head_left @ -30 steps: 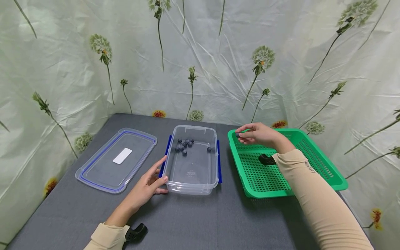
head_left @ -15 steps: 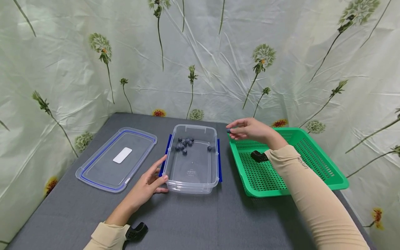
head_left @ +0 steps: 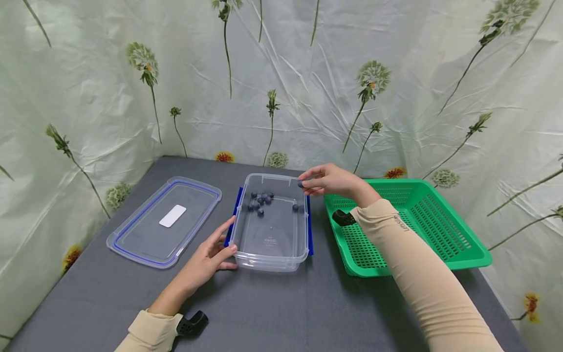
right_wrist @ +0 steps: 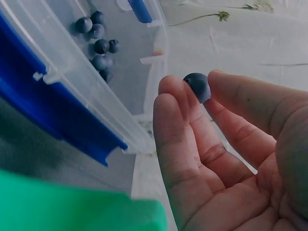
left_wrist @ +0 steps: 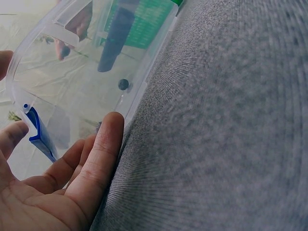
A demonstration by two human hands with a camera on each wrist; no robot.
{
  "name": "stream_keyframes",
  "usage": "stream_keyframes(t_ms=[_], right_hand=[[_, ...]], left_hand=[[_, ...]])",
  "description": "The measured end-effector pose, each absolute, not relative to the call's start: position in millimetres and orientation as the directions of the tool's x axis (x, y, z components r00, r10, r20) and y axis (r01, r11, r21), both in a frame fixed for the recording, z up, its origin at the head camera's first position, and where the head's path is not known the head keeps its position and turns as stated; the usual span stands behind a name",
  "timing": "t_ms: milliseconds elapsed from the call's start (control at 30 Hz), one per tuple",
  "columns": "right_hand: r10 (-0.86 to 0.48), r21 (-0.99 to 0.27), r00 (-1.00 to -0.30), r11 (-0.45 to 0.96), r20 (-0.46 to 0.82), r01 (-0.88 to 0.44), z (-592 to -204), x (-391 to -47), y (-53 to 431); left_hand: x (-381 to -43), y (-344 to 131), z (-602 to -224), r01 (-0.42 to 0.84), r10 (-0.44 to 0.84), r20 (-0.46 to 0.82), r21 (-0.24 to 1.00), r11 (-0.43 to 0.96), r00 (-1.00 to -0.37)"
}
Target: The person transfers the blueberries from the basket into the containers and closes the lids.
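Observation:
A blueberry (right_wrist: 197, 86) is pinched between the thumb and fingertips of my right hand (head_left: 332, 183), which hovers at the far right corner of a clear plastic container (head_left: 269, 256) with blue side clips. Inside the container, several blueberries (head_left: 265, 197) cluster toward the far left, and another blueberry (head_left: 295, 208) lies by the right wall. My left hand (head_left: 204, 264) rests against the container's near left corner. In the left wrist view its fingers (left_wrist: 103, 149) are extended along the container's side, close to the cloth.
To the right stands a green perforated basket (head_left: 472, 261), partly covered by my right forearm. A clear lid (head_left: 149, 244) with a blue seal and white label lies at left. Grey cloth (head_left: 272, 313) covers the table, and a floral curtain (head_left: 308, 98) hangs close behind it.
My right hand has moved left from over the basket's far left corner to the container's far right corner, carrying the blueberry. My left hand has stayed at the container.

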State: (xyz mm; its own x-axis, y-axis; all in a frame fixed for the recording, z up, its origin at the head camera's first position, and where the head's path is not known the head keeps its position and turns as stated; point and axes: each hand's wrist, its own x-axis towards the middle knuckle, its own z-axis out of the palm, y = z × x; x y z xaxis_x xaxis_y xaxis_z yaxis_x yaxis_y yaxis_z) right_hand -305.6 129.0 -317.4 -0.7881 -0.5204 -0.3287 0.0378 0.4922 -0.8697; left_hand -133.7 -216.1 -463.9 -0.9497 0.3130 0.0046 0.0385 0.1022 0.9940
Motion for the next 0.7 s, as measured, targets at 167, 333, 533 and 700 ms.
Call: stream_keyframes(t_ms=[167, 333, 533, 700], right_hand=[[-0.524, -0.853, -0.776, 0.521, -0.352, 0.035, -324, -308, 114], [-0.529, -0.832, -0.758, 0.554, -0.382, 0.032, -329, -309, 101], [-0.534, -0.830, -0.744, 0.556, -0.401, 0.048, -333, -308, 87], [-0.529, -0.817, -0.742, 0.574, -0.412, 0.045, -336, -307, 81]], left_hand=[[-134, -219, -464, 0.045, 0.317, 0.010, 0.994, 0.103, -0.949], [-134, -219, -464, 0.059, 0.317, 0.024, 0.993, 0.102, -0.948], [-136, -218, -465, 0.065, 0.322, 0.031, 0.993, 0.096, -0.946], [-137, -217, -469, 0.068, 0.324, 0.039, 0.994, 0.081, -0.945]])
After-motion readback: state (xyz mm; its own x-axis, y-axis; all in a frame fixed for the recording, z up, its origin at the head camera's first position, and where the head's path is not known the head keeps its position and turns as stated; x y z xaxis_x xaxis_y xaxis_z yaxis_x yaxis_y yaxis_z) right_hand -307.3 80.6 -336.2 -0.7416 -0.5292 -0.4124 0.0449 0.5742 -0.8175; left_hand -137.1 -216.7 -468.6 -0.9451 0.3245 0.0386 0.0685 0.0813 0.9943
